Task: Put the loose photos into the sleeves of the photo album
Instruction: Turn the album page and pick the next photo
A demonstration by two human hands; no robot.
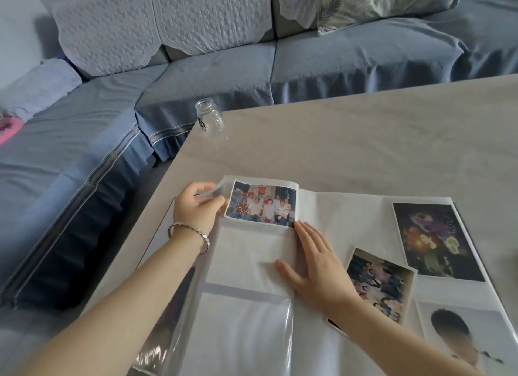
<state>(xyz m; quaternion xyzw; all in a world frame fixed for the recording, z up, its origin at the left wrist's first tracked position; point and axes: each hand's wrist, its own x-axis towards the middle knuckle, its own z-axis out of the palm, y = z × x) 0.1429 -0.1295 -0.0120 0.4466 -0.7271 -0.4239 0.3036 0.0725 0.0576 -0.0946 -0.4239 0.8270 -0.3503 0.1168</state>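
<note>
Here, group photo (262,203) landscape, top away, left hand (196,208) pinching sleeve (217,188)

Soft, even daylight, faint shadows, white glare on the album's plastic sleeves (263,333), wide-angle bending at edges, slightly soft focus.

Blue sofa (224,75) behind pale table (364,140)

Blue quilted sofa (336,64), pale marbled table (364,140), white album (344,215), clear jar (210,121), silver bracelet (193,229).
</note>
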